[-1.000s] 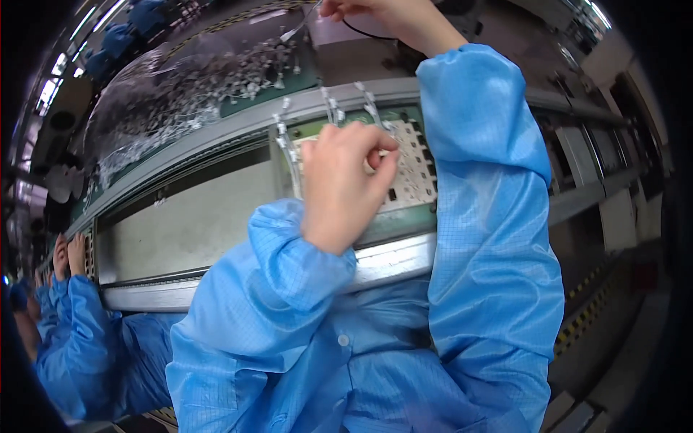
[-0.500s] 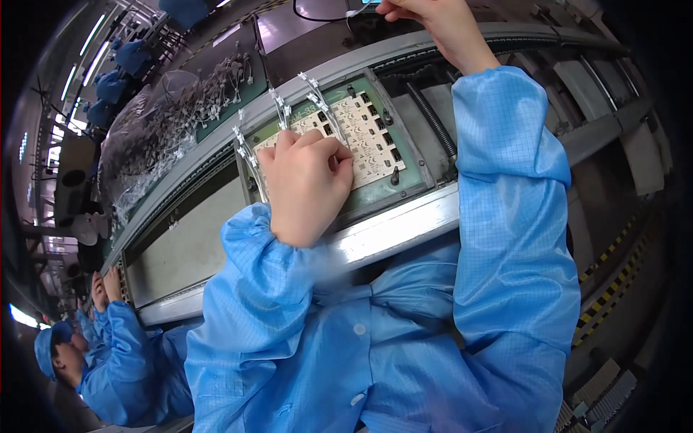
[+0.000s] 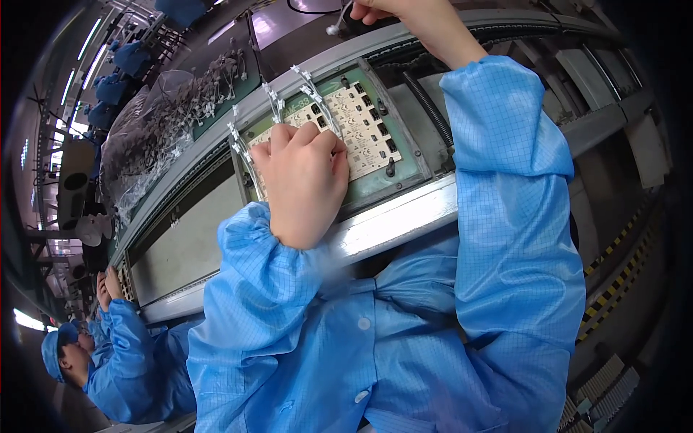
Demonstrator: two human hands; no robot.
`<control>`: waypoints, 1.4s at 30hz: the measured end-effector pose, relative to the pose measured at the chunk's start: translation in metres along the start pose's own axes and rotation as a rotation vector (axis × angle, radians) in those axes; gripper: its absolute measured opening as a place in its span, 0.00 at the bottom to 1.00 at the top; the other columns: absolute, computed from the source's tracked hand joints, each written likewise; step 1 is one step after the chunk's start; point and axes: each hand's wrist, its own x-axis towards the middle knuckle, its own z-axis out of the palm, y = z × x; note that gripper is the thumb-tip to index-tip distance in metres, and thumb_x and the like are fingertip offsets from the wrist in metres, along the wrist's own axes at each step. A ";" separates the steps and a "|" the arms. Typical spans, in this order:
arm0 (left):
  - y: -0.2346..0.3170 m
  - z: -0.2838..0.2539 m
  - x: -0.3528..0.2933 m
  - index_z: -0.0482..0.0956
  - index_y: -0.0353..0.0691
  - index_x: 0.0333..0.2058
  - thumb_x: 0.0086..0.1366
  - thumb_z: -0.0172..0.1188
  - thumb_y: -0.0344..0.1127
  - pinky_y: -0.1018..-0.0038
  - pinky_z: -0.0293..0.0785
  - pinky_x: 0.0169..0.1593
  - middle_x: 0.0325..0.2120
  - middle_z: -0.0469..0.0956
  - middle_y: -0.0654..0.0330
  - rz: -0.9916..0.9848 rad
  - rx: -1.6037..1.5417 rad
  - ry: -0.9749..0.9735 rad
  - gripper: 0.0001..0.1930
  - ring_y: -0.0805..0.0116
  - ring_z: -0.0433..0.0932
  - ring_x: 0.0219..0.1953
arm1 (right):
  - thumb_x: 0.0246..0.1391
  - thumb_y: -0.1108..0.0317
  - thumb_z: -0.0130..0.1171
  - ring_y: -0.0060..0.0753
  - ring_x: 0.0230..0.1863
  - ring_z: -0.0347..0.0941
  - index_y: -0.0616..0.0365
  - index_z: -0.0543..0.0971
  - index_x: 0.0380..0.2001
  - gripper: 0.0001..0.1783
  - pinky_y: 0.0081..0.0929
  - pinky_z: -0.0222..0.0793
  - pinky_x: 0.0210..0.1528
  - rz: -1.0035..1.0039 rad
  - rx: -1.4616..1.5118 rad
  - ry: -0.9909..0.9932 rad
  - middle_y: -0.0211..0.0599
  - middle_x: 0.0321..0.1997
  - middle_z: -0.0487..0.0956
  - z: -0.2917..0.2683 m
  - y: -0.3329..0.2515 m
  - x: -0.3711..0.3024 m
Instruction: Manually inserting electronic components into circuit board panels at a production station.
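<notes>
A cream-coloured circuit board panel (image 3: 368, 150) with black components lies in a green carrier (image 3: 408, 167) on the conveyor. My left hand (image 3: 303, 177) rests over the panel's left part, fingers curled and closed; what they grip, if anything, is hidden beneath. White cables with connectors (image 3: 309, 81) stand up along the panel's far side, and more connectors (image 3: 235, 137) are left of my hand. Beyond the conveyor's far rail, at the top edge, my right hand (image 3: 415, 18) pinches a thin cable with a white connector (image 3: 333, 29) at its end. Part of that hand is cut off.
A metal rail (image 3: 404, 215) runs along the near side. Behind the far rail lies a heap of cables (image 3: 170, 123) with clear plastic film. A co-worker in blue (image 3: 130, 361) stands at lower left, hands at the same line. A spring (image 3: 429, 108) lies right of the carrier.
My right hand has shifted slightly left and up, and the cable's white connector now hangs in sight. My left hand stays closed over the panel; the view has shifted a little.
</notes>
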 end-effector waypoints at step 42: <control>-0.173 -0.058 -0.079 0.82 0.46 0.33 0.57 0.60 0.32 0.60 0.60 0.54 0.32 0.76 0.67 0.127 -0.185 0.249 0.06 0.63 0.72 0.44 | 0.52 0.74 0.64 0.35 0.40 0.74 0.58 0.81 0.33 0.05 0.29 0.61 0.51 -0.095 -1.091 -0.378 0.33 0.33 0.80 0.130 -0.044 -0.156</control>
